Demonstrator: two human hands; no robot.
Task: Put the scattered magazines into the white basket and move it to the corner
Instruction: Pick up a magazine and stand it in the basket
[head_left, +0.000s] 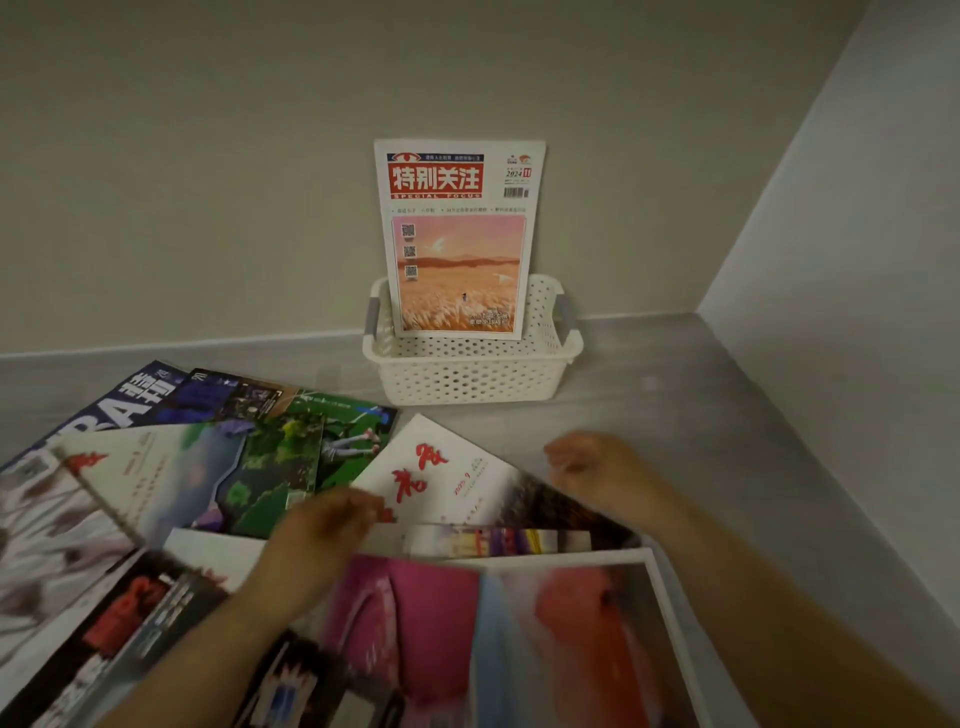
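Observation:
A white perforated basket (470, 371) stands on the floor against the back wall. One magazine with a red title block (457, 239) stands upright in it, leaning on the wall. Several magazines lie scattered on the floor in front. Among them is a white magazine with red brush lettering (447, 478), lying tilted just in front of the basket. My left hand (324, 525) holds its lower left edge with curled fingers. My right hand (592, 467) grips its right edge. Both hands are blurred.
Overlapping magazines cover the floor at the left: a green-covered one (291, 457), a dark blue one (119, 410) and a pale one (104, 499). A large pink and red one (519, 639) lies under my arms. The room corner (698, 312) is right of the basket.

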